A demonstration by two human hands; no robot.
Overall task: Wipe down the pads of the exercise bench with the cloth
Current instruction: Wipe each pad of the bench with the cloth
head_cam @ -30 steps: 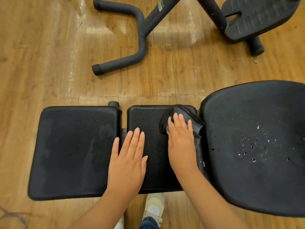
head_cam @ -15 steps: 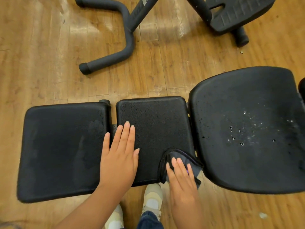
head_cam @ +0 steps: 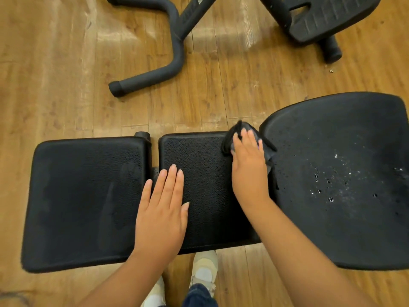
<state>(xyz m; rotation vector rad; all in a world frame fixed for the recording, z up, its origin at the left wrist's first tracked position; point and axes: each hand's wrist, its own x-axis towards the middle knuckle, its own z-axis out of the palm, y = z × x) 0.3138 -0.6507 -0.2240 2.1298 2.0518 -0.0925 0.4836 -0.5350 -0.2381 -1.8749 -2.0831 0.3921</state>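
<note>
A wood floor fills the frame beneath a black exercise bench seen from above. Its big right pad, cut off at the frame's right edge, is speckled with pale flecks and small holes. Left of it sits the middle pad, and left of that the left pad, smeared with dull streaks. Beyond the middle pad, a curved black frame tube lies on the floor, and a ribbed foot plate is cropped by the top edge. The left hand lies flat, fingers straight and together, across the gap between left and middle pads. The right hand presses a dark cloth onto the middle pad's far right corner, fingers extended over it; most of the cloth is hidden under the hand. Below the middle pad, pale shoes are partly hidden by the forearms.
</note>
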